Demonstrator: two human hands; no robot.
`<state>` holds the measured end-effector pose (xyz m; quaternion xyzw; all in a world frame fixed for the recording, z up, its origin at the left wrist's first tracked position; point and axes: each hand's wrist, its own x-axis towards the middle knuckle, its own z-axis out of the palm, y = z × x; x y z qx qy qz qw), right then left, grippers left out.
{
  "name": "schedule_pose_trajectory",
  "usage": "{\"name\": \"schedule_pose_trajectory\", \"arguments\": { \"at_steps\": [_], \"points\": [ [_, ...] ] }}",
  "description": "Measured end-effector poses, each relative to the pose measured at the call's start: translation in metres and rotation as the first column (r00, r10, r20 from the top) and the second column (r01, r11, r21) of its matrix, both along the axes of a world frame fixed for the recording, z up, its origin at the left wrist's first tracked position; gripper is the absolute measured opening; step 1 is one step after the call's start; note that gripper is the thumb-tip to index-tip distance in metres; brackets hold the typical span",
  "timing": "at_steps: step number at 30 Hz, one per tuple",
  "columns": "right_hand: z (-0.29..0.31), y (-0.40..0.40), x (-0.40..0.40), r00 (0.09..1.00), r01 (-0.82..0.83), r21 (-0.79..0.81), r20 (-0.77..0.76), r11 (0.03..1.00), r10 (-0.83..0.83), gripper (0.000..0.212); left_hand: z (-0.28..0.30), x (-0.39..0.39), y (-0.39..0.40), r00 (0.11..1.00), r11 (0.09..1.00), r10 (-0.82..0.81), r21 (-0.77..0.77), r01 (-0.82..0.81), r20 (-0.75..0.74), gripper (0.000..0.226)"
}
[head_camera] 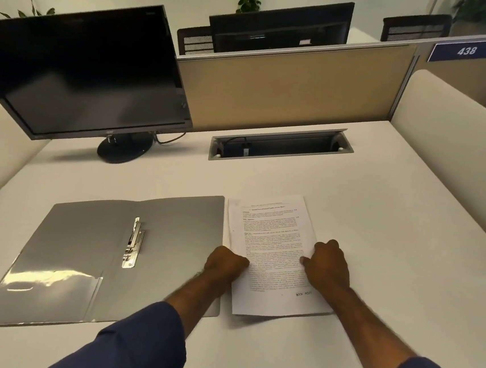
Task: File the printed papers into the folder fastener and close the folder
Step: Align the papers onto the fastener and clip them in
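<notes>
Left hand (226, 263): curled, knuckles down on the left edge of the stack of printed white papers (274, 246). Right hand (327, 264): also curled, thumb on the sheet, gripping the stack's right edge. Whether the fingers reach under the sheets, cannot tell.

Papers lie flat near the front edge of the pale bench (380, 226), just beside the right flap of the open grey plastic folder (110, 254), perhaps slightly overlapping it. Silver metal fastener (133, 243) sits along the folder's centre fold, nothing threaded on it.

Step in hand, by my reading: squaring or lifting the stack. Next move calls for carrying it left and lining its punched edge with the fastener prongs; holes not clearly visible.

Count: one folder, one fastener, one stack, two hands. Black monitor (80, 70) at bench's rear left corner.
</notes>
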<state>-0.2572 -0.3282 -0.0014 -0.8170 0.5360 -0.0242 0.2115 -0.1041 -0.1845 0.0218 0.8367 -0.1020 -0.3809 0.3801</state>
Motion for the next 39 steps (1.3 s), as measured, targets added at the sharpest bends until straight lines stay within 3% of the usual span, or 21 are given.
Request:
{"name": "schedule_pose_trajectory", "arguments": {
  "at_steps": [3, 5, 9, 13, 18, 20, 24, 29, 39],
  "points": [
    [-0.001, 0.001, 0.0, 1.0, 0.006, -0.007, 0.007, 1.0, -0.006, 0.038, 0.003, -0.008, -0.004, 0.959, 0.981, -0.11, 0.182, 0.063, 0.263, 0.042],
    [-0.001, 0.002, 0.0, 1.0, 0.006, -0.02, 0.005, 1.0, -0.006, 0.037, 0.006, -0.011, -0.008, 0.955, 0.985, -0.11, 0.162, 0.067, 0.277, 0.04],
    [-0.001, 0.002, 0.0, 1.0, -0.002, -0.032, -0.002, 0.999, 0.002, 0.037, 0.009, -0.011, -0.012, 0.983, 0.998, -0.066, -0.013, 0.069, 0.17, 0.02],
    [0.0, 0.003, 0.001, 1.0, -0.006, -0.032, -0.009, 0.999, 0.005, 0.037, 0.008, -0.008, -0.015, 0.997, 0.992, -0.001, -0.122, 0.011, 0.083, 0.027],
    [0.001, 0.003, 0.0, 1.0, -0.014, -0.033, -0.007, 0.999, 0.014, 0.038, 0.009, -0.006, -0.016, 0.992, 0.962, 0.059, -0.259, -0.087, -0.112, 0.013],
    [0.002, 0.002, -0.001, 1.0, -0.011, -0.031, -0.001, 0.999, 0.011, 0.038, 0.008, -0.006, -0.016, 0.987, 0.945, 0.109, -0.296, -0.139, -0.117, 0.013],
    [0.002, 0.003, 0.0, 1.0, -0.006, -0.028, 0.003, 1.0, 0.006, 0.038, 0.007, -0.003, -0.014, 0.947, 0.915, 0.246, -0.273, -0.297, -0.206, 0.043],
    [0.002, 0.003, -0.001, 1.0, -0.003, -0.023, 0.014, 1.0, 0.003, 0.037, 0.004, -0.001, -0.011, 0.931, 0.91, 0.173, -0.31, -0.276, -0.321, 0.015],
    [0.002, 0.004, -0.002, 1.0, -0.001, -0.024, 0.02, 1.0, 0.002, 0.036, 0.004, 0.006, -0.024, 0.918, 0.924, 0.15, -0.278, -0.262, -0.367, 0.03]
  ]
}}
